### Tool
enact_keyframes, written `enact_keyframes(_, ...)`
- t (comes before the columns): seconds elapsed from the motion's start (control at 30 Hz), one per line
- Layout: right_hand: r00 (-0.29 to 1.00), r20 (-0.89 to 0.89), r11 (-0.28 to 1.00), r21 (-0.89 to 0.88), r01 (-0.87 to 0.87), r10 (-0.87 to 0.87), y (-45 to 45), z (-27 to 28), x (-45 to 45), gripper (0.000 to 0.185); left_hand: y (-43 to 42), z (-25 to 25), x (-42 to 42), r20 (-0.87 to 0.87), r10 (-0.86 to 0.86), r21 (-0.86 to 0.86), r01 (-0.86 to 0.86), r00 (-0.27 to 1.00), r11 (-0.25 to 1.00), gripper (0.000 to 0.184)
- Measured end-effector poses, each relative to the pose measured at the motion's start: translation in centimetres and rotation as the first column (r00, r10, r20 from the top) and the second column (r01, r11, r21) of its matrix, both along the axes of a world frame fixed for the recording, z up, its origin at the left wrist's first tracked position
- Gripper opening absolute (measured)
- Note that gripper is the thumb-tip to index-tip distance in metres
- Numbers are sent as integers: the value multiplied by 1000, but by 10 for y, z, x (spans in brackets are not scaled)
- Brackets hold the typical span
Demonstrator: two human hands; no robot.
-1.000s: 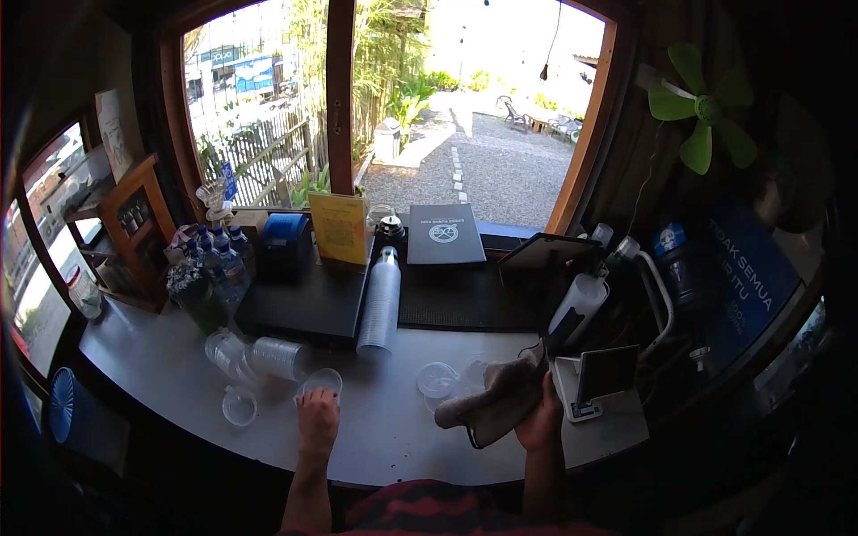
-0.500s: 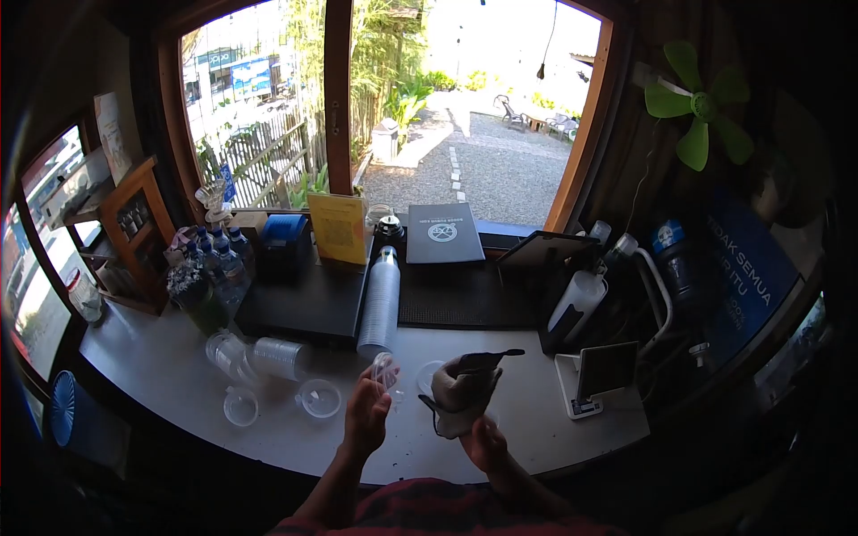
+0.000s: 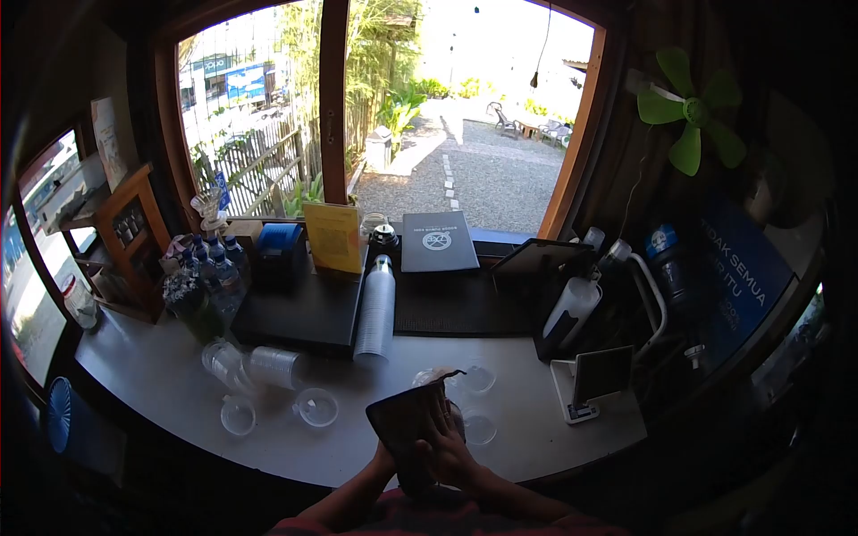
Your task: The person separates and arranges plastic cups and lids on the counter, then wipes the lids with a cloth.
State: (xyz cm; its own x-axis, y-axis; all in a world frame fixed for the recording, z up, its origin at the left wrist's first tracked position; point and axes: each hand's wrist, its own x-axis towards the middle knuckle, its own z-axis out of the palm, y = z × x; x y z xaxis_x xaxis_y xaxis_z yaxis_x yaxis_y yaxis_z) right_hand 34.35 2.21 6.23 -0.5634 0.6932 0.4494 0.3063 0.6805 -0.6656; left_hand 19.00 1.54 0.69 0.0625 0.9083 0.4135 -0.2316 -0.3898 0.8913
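A dark cloth (image 3: 404, 423) hangs spread out between my hands, close to my body. My right hand (image 3: 450, 449) presses against its right side, fingers stretched up along the fabric and holding it. Behind the cloth's lower left edge only the wrist and part of my left hand (image 3: 384, 459) show; its fingers and anything in them are hidden. Just past the cloth's top edge, a clear plastic piece (image 3: 433, 377) shows in part. To the right of my hands, a clear plastic lid (image 3: 480, 380) and a second clear lid (image 3: 480, 428) lie on the counter.
A long stack of cups (image 3: 375, 308) lies ahead. Left are stacked clear cups (image 3: 273, 367), two round clear containers (image 3: 317, 407) and water bottles (image 3: 228, 263). A scale (image 3: 576, 402) stands right, near a tablet (image 3: 541, 255). A green fan (image 3: 691, 111) hangs at upper right.
My left hand, which held a clear plastic item, has moved in behind the cloth. The cloth has swung left and opened out, and my right hand has shifted left with it.
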Motion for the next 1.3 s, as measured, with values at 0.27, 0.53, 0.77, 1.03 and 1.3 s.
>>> enact_keyframes(0.27,763,-629,821,-509,-259,-150,28,9,7,74,-21,45,19,-234,-33,-121,5,972,993,26)
enact_keyframes(0.53,736,-629,484,-740,-468,-251,-7,-17,0,49,16,52,21,511,182,-113,-144,840,983,28)
enact_keyframes(0.77,504,-708,493,-706,-508,-494,4,-27,5,32,3,45,31,268,140,-159,-99,953,982,25)
enact_keyframes(1.03,587,-688,539,-714,-446,-426,2,-25,15,26,20,53,7,49,271,-254,-250,961,934,22)
enact_keyframes(1.3,685,-601,351,-799,-489,-412,18,-21,32,30,13,54,5,-428,509,333,-394,747,857,30)
